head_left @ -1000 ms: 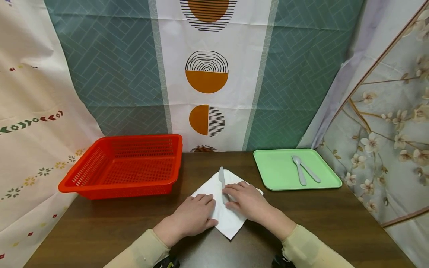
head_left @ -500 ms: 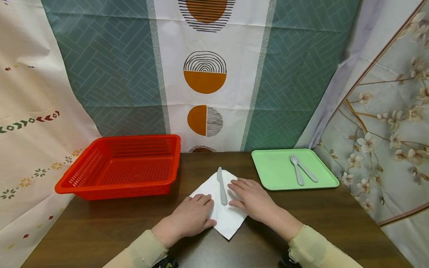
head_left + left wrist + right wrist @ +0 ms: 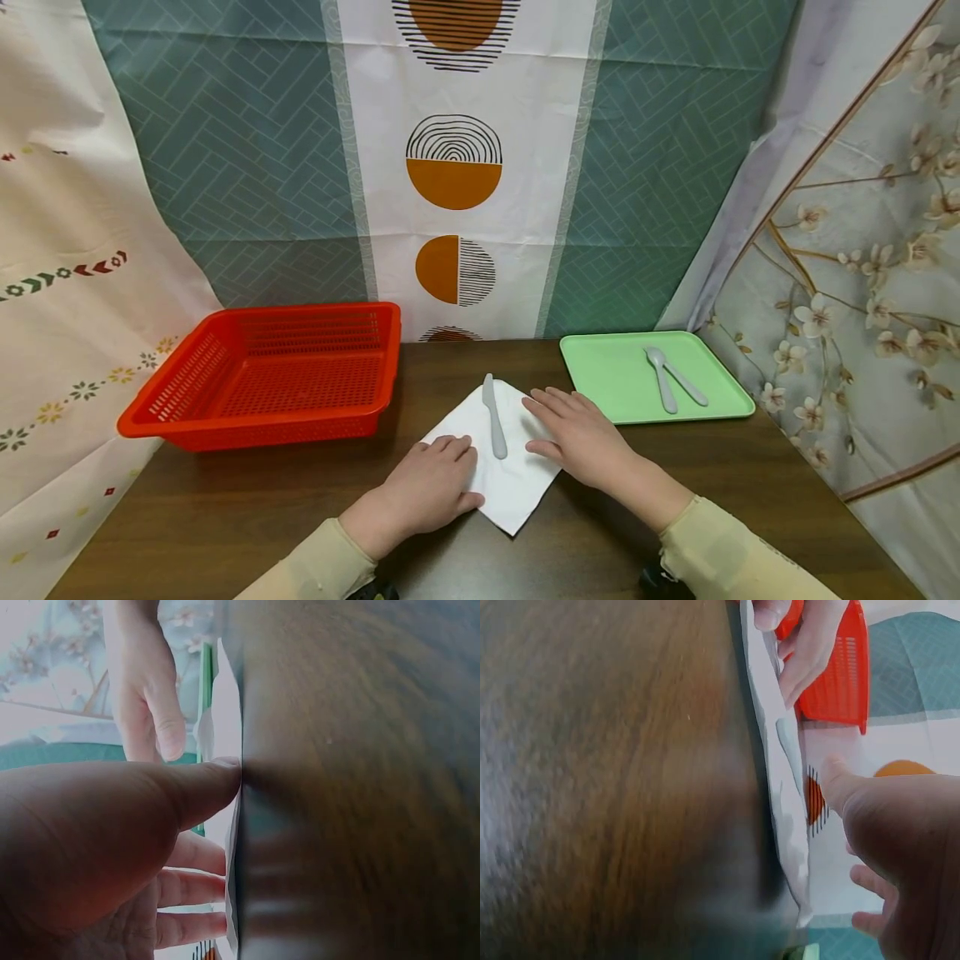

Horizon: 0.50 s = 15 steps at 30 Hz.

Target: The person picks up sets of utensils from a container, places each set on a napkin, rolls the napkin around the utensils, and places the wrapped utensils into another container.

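Note:
A white napkin [image 3: 510, 492] lies cornerwise on the brown table, and a grey plastic knife [image 3: 495, 421] rests along its middle, blade pointing away from me. My left hand [image 3: 431, 483] rests on the napkin's left side; in the left wrist view its thumb [image 3: 202, 784] and fingertips press on the napkin. Over the napkin's right corner is my right hand [image 3: 581, 437], fingers extended and holding nothing. The right wrist view shows this hand [image 3: 900, 847] raised above the napkin, with the knife [image 3: 789, 742] lying on it.
A red plastic basket [image 3: 255, 433] stands at the back left. On the back right sits a light green tray [image 3: 607, 375] bearing a grey spoon [image 3: 663, 382] and another grey utensil [image 3: 688, 385] crossed under it. Patterned cloths hang behind and on both sides.
My right hand has let go of the knife, leaving it on the napkin, and has drawn away to the right, fingers straightening. My left hand has stayed on the napkin.

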Each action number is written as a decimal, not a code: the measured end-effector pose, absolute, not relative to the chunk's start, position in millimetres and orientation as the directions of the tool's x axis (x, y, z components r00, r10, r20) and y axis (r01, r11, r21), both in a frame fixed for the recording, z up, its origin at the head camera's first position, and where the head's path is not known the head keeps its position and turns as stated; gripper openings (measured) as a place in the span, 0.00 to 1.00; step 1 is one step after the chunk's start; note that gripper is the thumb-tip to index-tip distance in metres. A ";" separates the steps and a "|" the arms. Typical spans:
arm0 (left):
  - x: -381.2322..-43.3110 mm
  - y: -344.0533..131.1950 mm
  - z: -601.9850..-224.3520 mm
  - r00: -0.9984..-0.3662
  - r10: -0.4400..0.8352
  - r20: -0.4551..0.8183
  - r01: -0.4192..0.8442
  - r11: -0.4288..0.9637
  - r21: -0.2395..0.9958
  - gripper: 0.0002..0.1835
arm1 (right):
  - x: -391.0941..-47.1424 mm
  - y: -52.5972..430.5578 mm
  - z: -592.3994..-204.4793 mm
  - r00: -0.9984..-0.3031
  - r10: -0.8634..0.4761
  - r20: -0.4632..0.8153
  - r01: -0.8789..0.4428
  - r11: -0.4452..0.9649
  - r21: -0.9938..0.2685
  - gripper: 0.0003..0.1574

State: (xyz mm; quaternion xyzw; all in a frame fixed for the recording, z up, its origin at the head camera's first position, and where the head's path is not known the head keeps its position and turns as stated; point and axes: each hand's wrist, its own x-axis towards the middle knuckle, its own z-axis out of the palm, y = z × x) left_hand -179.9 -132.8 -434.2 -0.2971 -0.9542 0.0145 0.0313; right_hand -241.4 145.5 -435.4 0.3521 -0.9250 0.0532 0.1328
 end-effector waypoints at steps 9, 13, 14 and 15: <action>-178.6 -130.3 -434.5 -0.829 0.557 0.048 0.555 0.830 -0.047 0.34 | -245.7 157.1 -434.0 -0.738 -0.613 0.282 -0.638 0.770 0.006 0.43; -178.2 -129.7 -434.9 -0.833 0.552 0.042 0.551 0.834 -0.042 0.34 | -247.1 161.6 -431.8 -0.745 -0.606 0.280 -0.632 0.775 -0.006 0.43; -178.0 -129.8 -435.0 -0.833 0.552 0.042 0.550 0.834 -0.042 0.34 | -247.6 162.8 -431.4 -0.747 -0.603 0.280 -0.630 0.776 -0.008 0.43; -178.0 -129.9 -435.0 -0.833 0.552 0.044 0.550 0.834 -0.041 0.34 | -247.7 163.8 -430.6 -0.750 -0.600 0.279 -0.627 0.779 -0.012 0.43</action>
